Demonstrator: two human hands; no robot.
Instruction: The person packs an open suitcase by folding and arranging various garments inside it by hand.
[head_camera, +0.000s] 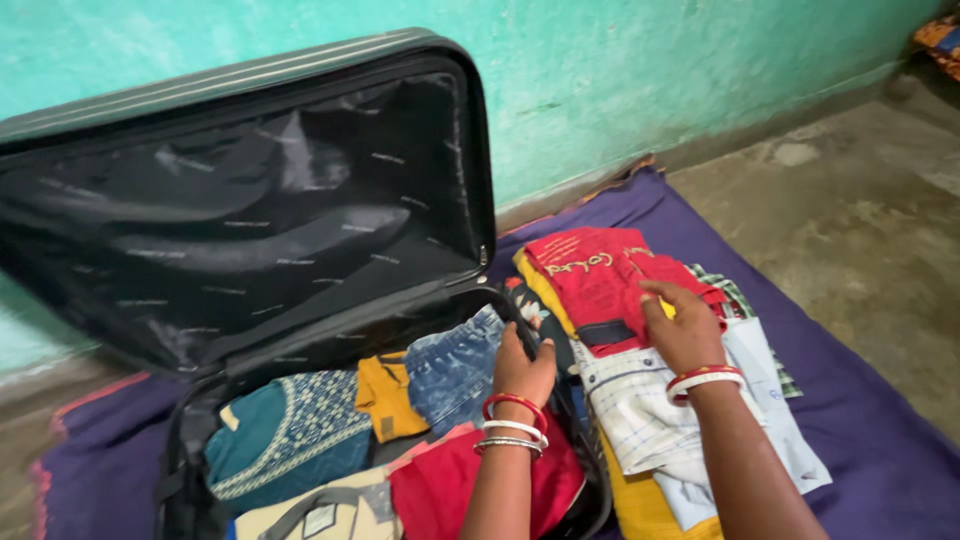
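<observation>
An open black suitcase (470, 150) lies on a purple mat, its lid propped against the wall. Folded clothes fill its base: a teal patterned garment (290, 430), a mustard one (385, 395), a denim piece (455, 365) and a red one (435, 490). My left hand (522, 370), with bangles at the wrist, grips the suitcase's right rim beside the denim piece. My right hand (683, 325) rests flat on a stack of folded clothes next to the case, touching a red garment (590, 275) above a white checked shirt (640, 415).
The purple mat (870, 440) covers the floor beneath everything. Bare concrete floor (860, 210) lies to the right. A turquoise wall (650, 70) runs behind the suitcase. A yellow garment (640, 510) sits at the bottom of the stack.
</observation>
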